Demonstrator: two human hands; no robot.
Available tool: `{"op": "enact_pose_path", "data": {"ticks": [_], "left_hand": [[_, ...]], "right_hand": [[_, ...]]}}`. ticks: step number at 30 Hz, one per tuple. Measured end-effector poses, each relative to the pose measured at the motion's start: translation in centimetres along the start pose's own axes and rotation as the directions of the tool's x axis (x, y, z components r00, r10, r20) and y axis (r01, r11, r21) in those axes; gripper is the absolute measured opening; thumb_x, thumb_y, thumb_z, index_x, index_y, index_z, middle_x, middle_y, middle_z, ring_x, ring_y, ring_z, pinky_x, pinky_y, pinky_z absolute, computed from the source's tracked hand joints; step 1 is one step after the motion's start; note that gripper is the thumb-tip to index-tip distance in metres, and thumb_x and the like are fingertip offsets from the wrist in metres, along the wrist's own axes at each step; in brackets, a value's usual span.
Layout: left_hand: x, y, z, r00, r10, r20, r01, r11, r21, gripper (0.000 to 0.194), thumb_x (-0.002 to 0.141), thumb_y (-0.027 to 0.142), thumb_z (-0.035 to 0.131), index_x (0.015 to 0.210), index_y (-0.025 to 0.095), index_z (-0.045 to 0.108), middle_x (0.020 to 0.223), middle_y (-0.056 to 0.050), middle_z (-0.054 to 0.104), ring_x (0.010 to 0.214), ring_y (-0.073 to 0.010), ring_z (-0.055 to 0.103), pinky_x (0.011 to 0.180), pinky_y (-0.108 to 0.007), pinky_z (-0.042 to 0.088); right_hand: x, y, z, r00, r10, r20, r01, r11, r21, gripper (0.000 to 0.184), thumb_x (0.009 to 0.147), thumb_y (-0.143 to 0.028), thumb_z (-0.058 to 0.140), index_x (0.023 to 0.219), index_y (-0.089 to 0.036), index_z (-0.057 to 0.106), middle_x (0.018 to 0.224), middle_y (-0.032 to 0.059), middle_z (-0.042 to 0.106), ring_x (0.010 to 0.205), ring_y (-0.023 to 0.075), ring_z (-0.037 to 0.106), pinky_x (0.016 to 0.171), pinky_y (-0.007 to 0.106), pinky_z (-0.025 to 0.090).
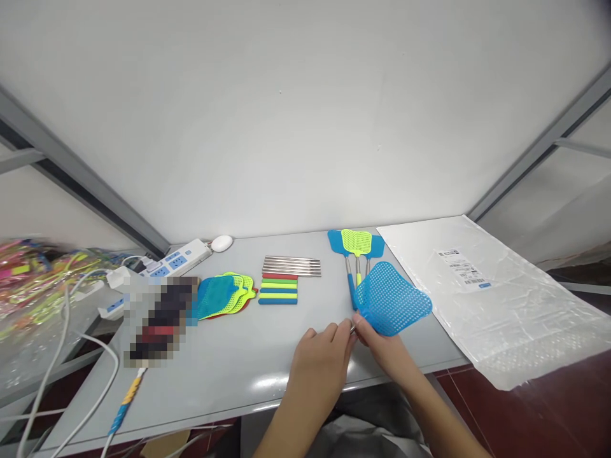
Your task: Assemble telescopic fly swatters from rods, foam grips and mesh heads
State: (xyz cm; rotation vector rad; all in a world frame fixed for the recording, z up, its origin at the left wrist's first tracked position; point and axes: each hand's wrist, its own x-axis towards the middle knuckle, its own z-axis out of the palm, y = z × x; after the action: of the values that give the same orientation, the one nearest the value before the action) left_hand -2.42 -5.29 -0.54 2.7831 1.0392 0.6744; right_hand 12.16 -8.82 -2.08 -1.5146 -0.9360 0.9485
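The blue swatter head (395,300) lies right of the frame's centre, above the grey table (214,369), partly covering the handles of the swatters behind it. It is a thin, bright blue mesh sheet, broad with rounded corners, pierced by rows of small holes and narrowing to a neck. The person's right hand (382,345) is closed on this neck, thumb along it. The left hand (319,355), just beside it at lower centre, has its fingers curled around a shiny metal rod (353,329), of which only a short piece shows; whether rod and neck are joined is hidden by the fingers.

There is one blue head in hand. Behind it are three assembled swatters (357,242), two with blue heads and one yellow-green. Left of centre, a pile of loose heads (222,296) shows at least one blue, two yellow-green and a red edge beneath. In the middle of the frame lie about six loose metal rods (292,266), and below them a row of coloured tubes (278,294) in red, green, yellow-green and blue, packed too closely for a sure count. One white plastic bag (429,267) with a label spreads across the right.

The held head's long axis slants, its neck toward the lower left and its broad end pointing to the upper right of the frame
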Motion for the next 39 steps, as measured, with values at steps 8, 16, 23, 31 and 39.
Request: {"op": "enact_pose_path", "data": {"ticks": [8, 16, 23, 31, 39], "left_hand": [[0.5, 0.2, -0.3, 0.999, 0.014, 0.052, -0.015, 0.999, 0.036, 0.019, 0.100, 0.026, 0.040, 0.091, 0.025, 0.057, 0.067, 0.004, 0.058, 0.056, -0.0157, 0.052, 0.058, -0.033, 0.026], [0.0, -2.0, -1.7, 0.991, 0.052, 0.125, -0.065, 0.992, 0.107, 0.021, 0.101, 0.026, 0.037, 0.093, 0.025, 0.056, 0.070, 0.003, 0.057, 0.057, -0.0142, 0.050, 0.059, -0.031, 0.028], [1.0, -1.1, -1.5, 0.996, 0.084, 0.036, -0.088, 0.990, 0.106, 0.022, 0.101, 0.027, 0.036, 0.097, 0.025, 0.057, 0.067, 0.003, 0.054, 0.054, -0.0151, 0.045, 0.057, -0.031, 0.025], [0.9, -2.9, -2.3, 0.993, 0.067, 0.092, -0.079, 0.989, 0.127, 0.021, 0.100, 0.032, 0.040, 0.089, 0.025, 0.056, 0.067, 0.003, 0.054, 0.059, -0.0152, 0.048, 0.059, -0.032, 0.024], [-0.8, -9.0, -5.4, 0.998, -0.009, -0.068, 0.027, 0.964, 0.265, 0.020, 0.098, 0.030, 0.043, 0.092, 0.025, 0.062, 0.078, -0.001, 0.062, 0.078, -0.0194, 0.056, 0.091, -0.042, 0.031]], "right_hand": [[0.3, 0.5, -2.0, 0.987, -0.037, -0.159, 0.047, 0.997, 0.064, 0.042, 0.080, -0.053, 0.062, 0.058, -0.022, 0.043, 0.055, -0.0037, 0.042, 0.054, 0.0127, 0.038, 0.055, 0.028, 0.034], [2.4, 0.2, -7.9, 0.964, -0.096, -0.247, 0.136, 0.979, 0.150, 0.046, 0.089, -0.047, 0.054, 0.059, -0.024, 0.027, 0.056, -0.0073, 0.022, 0.050, 0.0107, 0.023, 0.049, 0.028, 0.022], [1.1, -1.7, -2.4, 0.997, -0.080, 0.022, 0.078, 0.994, 0.073, 0.046, 0.088, -0.048, 0.057, 0.056, -0.022, 0.037, 0.054, -0.0054, 0.030, 0.053, 0.0109, 0.029, 0.052, 0.028, 0.024], [0.8, -2.4, -2.7, 0.997, -0.065, 0.041, 0.066, 0.997, -0.027, 0.048, 0.093, -0.052, 0.046, 0.059, -0.022, 0.033, 0.058, -0.0047, 0.027, 0.056, 0.0113, 0.027, 0.054, 0.028, 0.022], [2.1, -2.9, -9.5, 0.958, -0.044, -0.282, 0.117, 0.961, 0.250, 0.051, 0.091, -0.046, 0.056, 0.057, -0.023, 0.025, 0.057, -0.0066, 0.019, 0.052, 0.0104, 0.018, 0.050, 0.030, 0.015]]}}
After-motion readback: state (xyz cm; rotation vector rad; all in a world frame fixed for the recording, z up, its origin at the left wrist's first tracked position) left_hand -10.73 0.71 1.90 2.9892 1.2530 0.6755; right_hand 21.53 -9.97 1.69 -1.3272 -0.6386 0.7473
